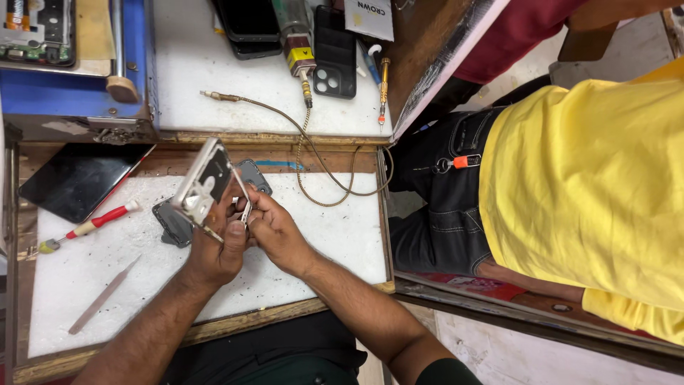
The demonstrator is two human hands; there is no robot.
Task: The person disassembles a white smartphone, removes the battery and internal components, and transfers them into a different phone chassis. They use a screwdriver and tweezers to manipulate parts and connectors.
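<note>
- here, the table [335, 242] carries a white work mat inside a wooden frame; no bin or box sits on it, only loose tools and phone parts.
- the left forearm comes up from the bottom edge, and the left hand [217, 246] is clenched around an opened phone [203, 182], holding it tilted up on its edge above the mat, thumb pressed along its lower side.
- the right forearm enters from the lower right, bent in toward the middle; the right hand [274, 228] is closed in a pinch on thin metal tweezers [246, 207], whose tips meet the lower edge of the opened phone.
- the two hands touch each other just below the phone.
- a dark grey phone part [171, 224] lies flat on the mat under the left hand, and a grey back cover [255, 175] lies just behind the hands.
- a red-handled screwdriver [96, 224] lies to the left on the mat, with a flat metal pry tool [103, 296] nearer the front edge.
- a dark glass screen panel [75, 178] rests at the left rear corner of the frame.
- on the raised shelf behind, a black phone case [335, 53] lies beside a handpiece with a braided cable [320, 164] looping down to the mat.
- another person in a yellow shirt [584, 192] and dark jeans stands to the right, well apart from the hands.
</note>
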